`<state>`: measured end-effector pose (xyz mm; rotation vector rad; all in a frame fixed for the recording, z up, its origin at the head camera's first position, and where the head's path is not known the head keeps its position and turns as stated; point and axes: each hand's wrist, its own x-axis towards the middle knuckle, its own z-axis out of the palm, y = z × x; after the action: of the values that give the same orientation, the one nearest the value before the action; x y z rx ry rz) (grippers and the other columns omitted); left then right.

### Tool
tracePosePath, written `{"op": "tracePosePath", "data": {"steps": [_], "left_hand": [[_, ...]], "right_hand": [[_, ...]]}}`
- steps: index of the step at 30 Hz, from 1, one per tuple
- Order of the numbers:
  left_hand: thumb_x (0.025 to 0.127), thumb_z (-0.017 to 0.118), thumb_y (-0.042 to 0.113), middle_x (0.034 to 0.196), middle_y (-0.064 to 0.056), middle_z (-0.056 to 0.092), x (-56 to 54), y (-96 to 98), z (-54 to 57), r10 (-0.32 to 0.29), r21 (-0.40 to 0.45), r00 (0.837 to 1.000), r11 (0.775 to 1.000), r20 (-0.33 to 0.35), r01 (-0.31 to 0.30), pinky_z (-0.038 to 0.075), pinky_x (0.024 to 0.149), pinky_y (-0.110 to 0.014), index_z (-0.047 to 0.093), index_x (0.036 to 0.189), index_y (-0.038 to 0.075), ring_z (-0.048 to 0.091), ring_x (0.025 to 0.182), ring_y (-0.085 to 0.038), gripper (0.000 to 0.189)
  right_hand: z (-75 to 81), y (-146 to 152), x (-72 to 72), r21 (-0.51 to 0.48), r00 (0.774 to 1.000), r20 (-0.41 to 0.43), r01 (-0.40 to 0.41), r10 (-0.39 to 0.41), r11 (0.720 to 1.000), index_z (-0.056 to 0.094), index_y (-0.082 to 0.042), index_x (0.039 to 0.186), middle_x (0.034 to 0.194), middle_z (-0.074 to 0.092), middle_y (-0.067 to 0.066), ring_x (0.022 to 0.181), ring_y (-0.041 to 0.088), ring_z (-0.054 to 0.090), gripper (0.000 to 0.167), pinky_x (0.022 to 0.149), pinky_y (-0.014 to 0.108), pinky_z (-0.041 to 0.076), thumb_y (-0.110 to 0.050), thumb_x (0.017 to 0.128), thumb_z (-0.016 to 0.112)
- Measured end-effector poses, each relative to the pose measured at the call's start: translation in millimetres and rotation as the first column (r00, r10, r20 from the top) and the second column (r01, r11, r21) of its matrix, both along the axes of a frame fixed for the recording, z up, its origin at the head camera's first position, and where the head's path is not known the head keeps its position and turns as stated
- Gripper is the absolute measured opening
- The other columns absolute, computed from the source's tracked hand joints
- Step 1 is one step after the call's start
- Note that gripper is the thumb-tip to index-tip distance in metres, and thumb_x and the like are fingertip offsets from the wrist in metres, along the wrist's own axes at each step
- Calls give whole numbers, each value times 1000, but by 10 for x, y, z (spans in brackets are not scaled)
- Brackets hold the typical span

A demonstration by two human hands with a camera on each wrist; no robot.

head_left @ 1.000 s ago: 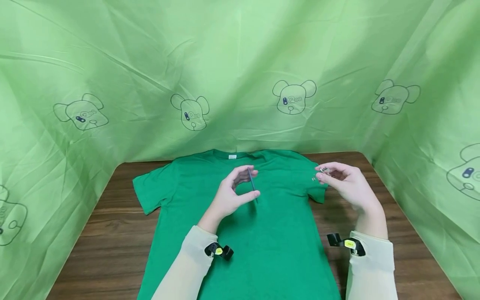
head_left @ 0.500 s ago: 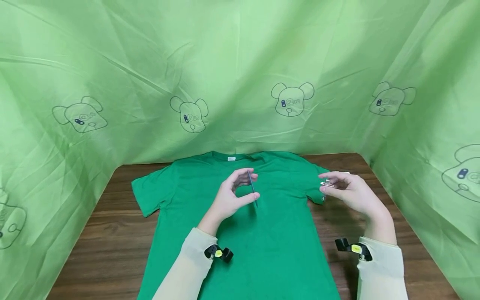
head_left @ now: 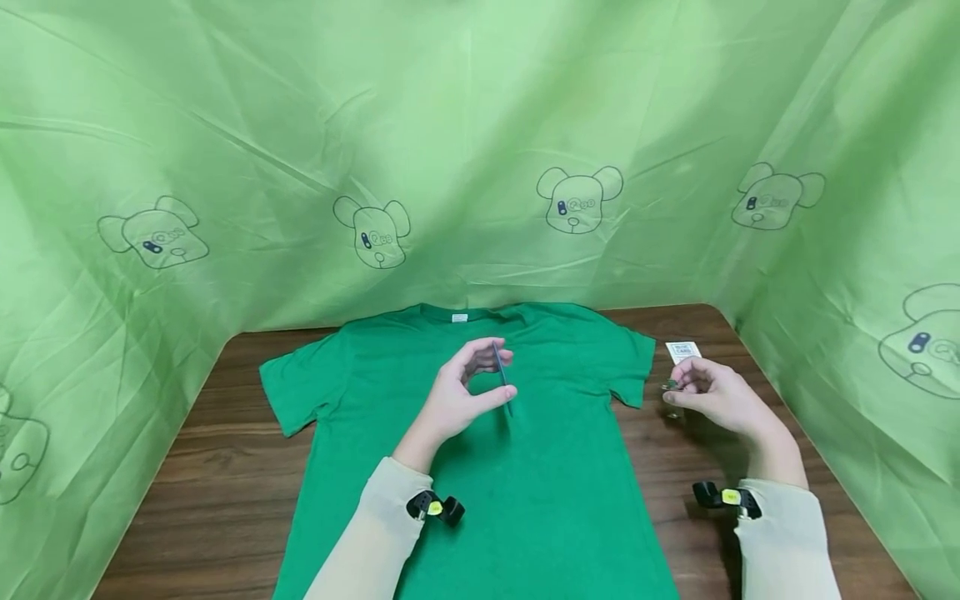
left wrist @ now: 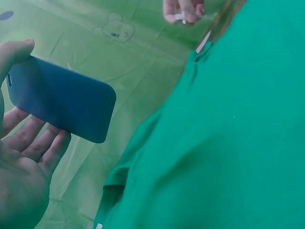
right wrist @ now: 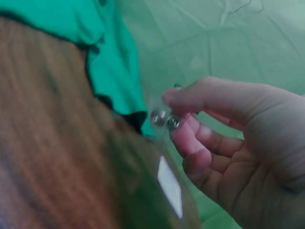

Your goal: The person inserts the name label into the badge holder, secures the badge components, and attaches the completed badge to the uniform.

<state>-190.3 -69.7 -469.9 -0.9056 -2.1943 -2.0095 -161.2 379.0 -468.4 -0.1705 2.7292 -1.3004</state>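
Observation:
My left hand (head_left: 459, 396) grips a thin blue card holder (left wrist: 62, 100) by its edges, thumb on one long side and fingertips on the other. It is held edge-on over the green T-shirt (head_left: 480, 500), with a small slot at one end in the left wrist view. Off the shirt's sleeve on the right, my right hand (head_left: 727, 404) pinches a small badge clip (right wrist: 164, 119) between thumb and fingers. Shiny metal snaps and a clear strap show on the clip. Just beyond that hand, a white printed card (head_left: 682, 351) lies on the table, partly covered by the fingers in the head view.
The shirt is spread flat on a dark wood table (head_left: 217, 492), collar toward the back. Green cloth walls (head_left: 480, 125) with bear-head drawings rise behind the table and along both sides.
My right hand has moved right and lower with the badge clip, off the sleeve to above the bare wood. The white card has come into view behind it. My left hand stays nearly still.

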Motion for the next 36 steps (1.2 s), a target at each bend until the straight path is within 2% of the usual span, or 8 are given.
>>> {"op": "tracePosePath", "data": {"steps": [4, 7, 14, 21, 28, 36], "left_hand": [[95, 85, 6, 139, -11, 72, -8, -7, -12, 5, -5, 1000, 1000, -3, -5, 50, 116, -42, 59, 150, 14, 68, 127, -25, 62], [95, 85, 6, 138, -5, 73, -15, -4, -18, 7, -4, 1000, 1000, -6, -7, 51, 115, -44, 60, 150, 13, 68, 126, -26, 62], [95, 84, 3, 136, -9, 73, -17, -1, -21, 3, 8, 1000, 1000, -9, -3, 51, 115, -50, 60, 149, 9, 68, 125, -32, 60], [94, 85, 2, 136, -7, 74, -24, 2, -31, 4, 2, 1000, 1000, -8, -4, 51, 114, -47, 60, 149, 11, 69, 125, -30, 61], [94, 85, 3, 137, -14, 73, -16, 15, -43, -3, 2, 1000, 1000, -14, 3, 51, 114, -48, 60, 149, 10, 68, 124, -32, 61], [94, 85, 3, 136, -7, 73, -5, 22, -57, -4, -6, 1000, 1000, -7, 4, 51, 114, -49, 60, 150, 12, 69, 124, -30, 62]], "right_hand": [[-142, 14, -54, -23, 999, 47, 1, 0, 1000, 63, 2, 114, 91, 67, 9, 79, 15, 63, 30, 69, 28, 54, -13, 98, 84], [-237, 6, -81, -20, 998, 56, -2, 4, 1000, 64, 2, 113, 94, 67, 11, 78, 15, 63, 30, 68, 29, 54, -11, 97, 84], [-367, -17, -116, -9, 999, 53, 4, -3, 1000, 67, 1, 113, 100, 69, 11, 82, 17, 63, 32, 70, 27, 55, -15, 95, 88], [-351, -29, -110, -48, 997, 70, 16, -13, 999, 67, 2, 120, 103, 70, 14, 85, 17, 65, 41, 72, 29, 58, -23, 96, 89], [-323, -13, -99, -79, 997, 58, 47, -43, 996, 66, 2, 124, 99, 72, 14, 83, 16, 67, 42, 70, 31, 58, -21, 97, 87], [-289, -52, -95, -121, 998, 32, 52, -48, 991, 65, 3, 123, 93, 72, 14, 75, 26, 69, 40, 64, 35, 60, -19, 98, 86]]}}
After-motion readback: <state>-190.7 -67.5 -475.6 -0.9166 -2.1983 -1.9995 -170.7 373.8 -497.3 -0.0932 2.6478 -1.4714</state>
